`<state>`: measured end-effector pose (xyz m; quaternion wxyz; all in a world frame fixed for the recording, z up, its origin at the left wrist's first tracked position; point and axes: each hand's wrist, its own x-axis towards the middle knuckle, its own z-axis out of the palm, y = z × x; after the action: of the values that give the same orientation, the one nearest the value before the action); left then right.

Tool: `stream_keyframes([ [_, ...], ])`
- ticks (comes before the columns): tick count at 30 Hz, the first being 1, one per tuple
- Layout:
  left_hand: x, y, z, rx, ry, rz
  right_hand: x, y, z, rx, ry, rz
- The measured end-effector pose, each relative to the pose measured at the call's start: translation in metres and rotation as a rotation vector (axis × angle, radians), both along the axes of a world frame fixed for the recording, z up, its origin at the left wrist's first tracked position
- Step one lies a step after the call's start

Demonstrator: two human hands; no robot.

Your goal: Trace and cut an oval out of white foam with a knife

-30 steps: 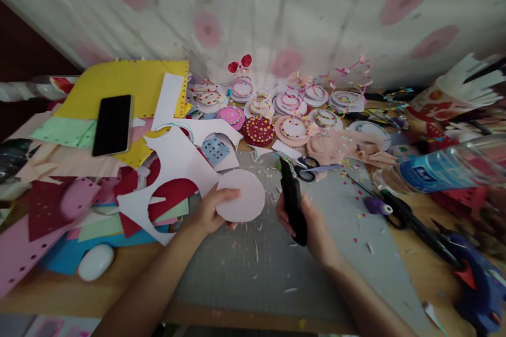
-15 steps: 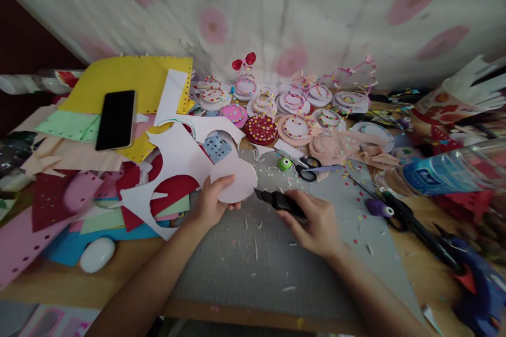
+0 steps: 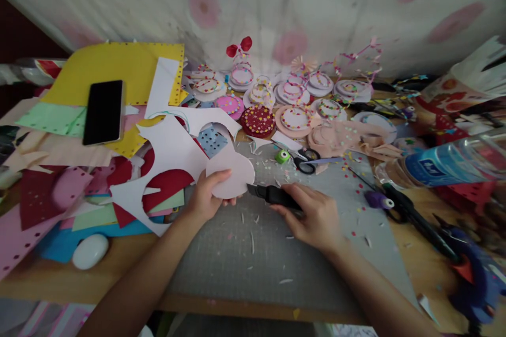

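Observation:
My left hand [image 3: 207, 196] pinches a pale pink heart-shaped piece of card [image 3: 233, 172] by its lower left side, thumb on top and fingers beneath. My right hand [image 3: 314, 216] is closed around a black utility knife [image 3: 274, 195]. The blade points left, and its tip lies at the lower right edge of the heart; I cannot tell whether it touches. Both hands are above a grey cutting mat [image 3: 300, 284] with thin white paper shavings strewn over it. White card with curved cut-outs [image 3: 174, 142] lies just behind my left hand.
Scissors [image 3: 305, 164] and a small green punch [image 3: 282, 156] lie behind the knife. Decorated paper discs [image 3: 258, 121] line the wall. A phone [image 3: 103, 111] rests on coloured sheets at left. A plastic bottle [image 3: 435, 168], purple punch [image 3: 377, 200] and blue glue gun [image 3: 474, 279] crowd the right.
The knife has moved slightly left and up, so its tip is nearer the heart's edge. The whole view has shifted a little. Both grips are the same.

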<state>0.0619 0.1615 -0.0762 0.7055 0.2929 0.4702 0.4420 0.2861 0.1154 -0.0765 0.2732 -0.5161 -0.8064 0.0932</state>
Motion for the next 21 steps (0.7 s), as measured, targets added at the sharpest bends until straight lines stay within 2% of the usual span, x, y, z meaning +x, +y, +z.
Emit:
stream_keyframes([
  [5, -0.0002, -0.0003, 0.0016, 0.002, -0.003, 0.002, -0.0008, 0.0013, -0.0021, 0.019, 0.013, -0.042],
  [10, -0.0004, -0.0024, 0.0049, -0.017, -0.008, -0.009, 0.0064, 0.0044, -0.0049, 0.007, 0.043, -0.189],
  [17, 0.0012, -0.0024, 0.0047, -0.002, -0.015, 0.006, 0.0035, -0.0014, 0.0032, 0.05, 0.037, 0.055],
  [21, -0.0003, -0.002, 0.0019, 0.006, -0.008, -0.004, 0.0017, -0.0019, 0.0031, 0.029, 0.018, 0.045],
])
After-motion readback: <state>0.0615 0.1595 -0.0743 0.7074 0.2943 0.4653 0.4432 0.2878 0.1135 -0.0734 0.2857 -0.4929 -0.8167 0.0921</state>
